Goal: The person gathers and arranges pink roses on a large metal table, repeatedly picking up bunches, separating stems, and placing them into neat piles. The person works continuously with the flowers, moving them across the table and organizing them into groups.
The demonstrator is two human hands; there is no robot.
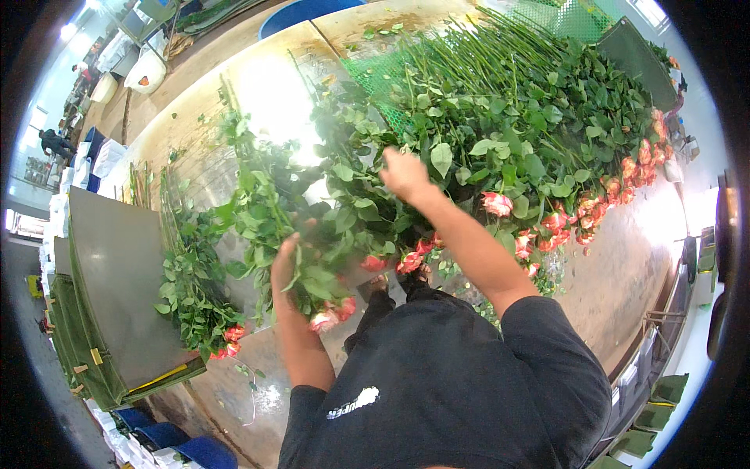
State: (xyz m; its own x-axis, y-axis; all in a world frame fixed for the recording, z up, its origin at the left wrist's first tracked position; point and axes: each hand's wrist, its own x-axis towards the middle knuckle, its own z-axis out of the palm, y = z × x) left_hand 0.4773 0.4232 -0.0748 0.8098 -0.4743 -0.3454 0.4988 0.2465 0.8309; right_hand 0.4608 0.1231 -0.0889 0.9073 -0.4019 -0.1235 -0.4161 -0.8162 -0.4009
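My left hand (287, 264) is wrapped around leafy rose stems (263, 199), and pink-and-cream blooms (333, 315) hang below it near my body. Leaves cover part of its fingers. Farther right, my right hand (405, 173) reaches over more rose foliage (357, 205) between the held stems and a large heap. It is slightly blurred, and whether its fingers pinch a stem cannot be made out. That heap of roses (515, 111) lies on green plastic netting (375, 88), stems pointing away, red-and-cream blooms (556, 223) along the near side.
A smaller bunch of roses (196, 281) lies at left beside an upright grey board (117, 281) edged with green cloth. Beyond the worktable (193, 123) are a blue tub (293, 17) and white basins (145, 73). A person (55, 143) stands far left.
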